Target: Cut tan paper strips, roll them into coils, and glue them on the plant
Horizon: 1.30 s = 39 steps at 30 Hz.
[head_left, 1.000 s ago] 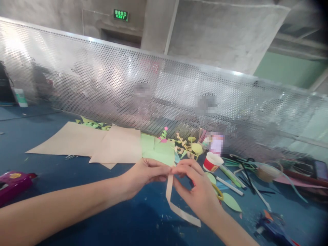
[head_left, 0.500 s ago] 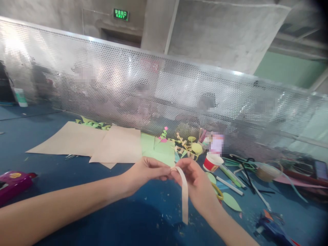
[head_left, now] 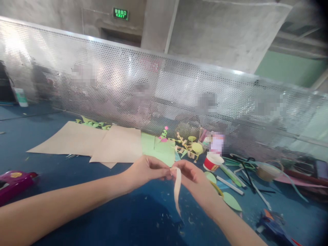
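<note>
A narrow cream paper strip (head_left: 177, 191) hangs from the pinched fingertips of both hands, its free end dangling over the blue table (head_left: 123, 218). My left hand (head_left: 150, 168) is closed on the strip's upper end with thumb and forefinger. Meeting it fingertip to fingertip, my right hand (head_left: 191, 174) pinches the same end. The exact fold of paper between the fingers is hidden. Just behind the hands lie light green paper (head_left: 164, 152) and sheets of tan paper (head_left: 119, 145).
A purple tape dispenser (head_left: 16, 184) sits at left. To the right are a red and white paper cup (head_left: 213, 162), a green paper leaf (head_left: 232, 201), white and green sticks, and a dark blue tool (head_left: 275, 227). A perforated metal screen (head_left: 115, 75) runs along the back.
The strip's hanging part has swung left and twisted, now showing narrower. Both hands keep their pinch in nearly the same place.
</note>
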### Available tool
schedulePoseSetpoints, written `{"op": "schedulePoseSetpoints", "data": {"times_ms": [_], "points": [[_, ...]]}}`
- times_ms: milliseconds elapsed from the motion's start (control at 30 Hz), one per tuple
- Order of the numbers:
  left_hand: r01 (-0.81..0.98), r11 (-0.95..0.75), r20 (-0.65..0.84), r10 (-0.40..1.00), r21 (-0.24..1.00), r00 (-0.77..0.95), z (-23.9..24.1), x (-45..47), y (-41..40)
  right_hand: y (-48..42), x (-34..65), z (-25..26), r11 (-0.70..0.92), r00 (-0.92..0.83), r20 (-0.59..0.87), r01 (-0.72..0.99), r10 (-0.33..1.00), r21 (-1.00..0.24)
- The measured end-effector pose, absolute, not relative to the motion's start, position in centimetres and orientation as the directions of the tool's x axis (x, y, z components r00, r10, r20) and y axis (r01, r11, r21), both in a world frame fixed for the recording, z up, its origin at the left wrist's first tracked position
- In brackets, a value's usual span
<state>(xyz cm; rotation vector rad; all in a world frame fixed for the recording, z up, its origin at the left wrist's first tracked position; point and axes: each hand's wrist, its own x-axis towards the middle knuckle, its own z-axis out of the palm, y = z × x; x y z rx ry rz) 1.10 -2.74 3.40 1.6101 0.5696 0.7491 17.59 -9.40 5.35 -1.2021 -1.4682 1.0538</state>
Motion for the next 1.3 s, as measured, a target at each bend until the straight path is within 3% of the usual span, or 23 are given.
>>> {"op": "schedulePoseSetpoints", "data": {"times_ms": [500,867,1300], "points": [[0.071,-0.383,0.247,0.716,0.921,0.653,3.1,1.0,-2.9,-9.1,17.8,4.4,0.164,-0.059,0.154,0.257,0.986,-0.952],[0.065,-0.399,0.267,0.716,0.915,0.645,3.0,1.2,-3.1,-9.2,18.0,4.4,0.286,-0.040,0.291,0.347,0.956,-0.893],[-0.002,-0.330,0.253,0.719,0.944,0.648,2.4,1.2,-2.8,-9.1,18.0,4.5,0.275,-0.043,0.279,0.368,0.959,-0.888]]}}
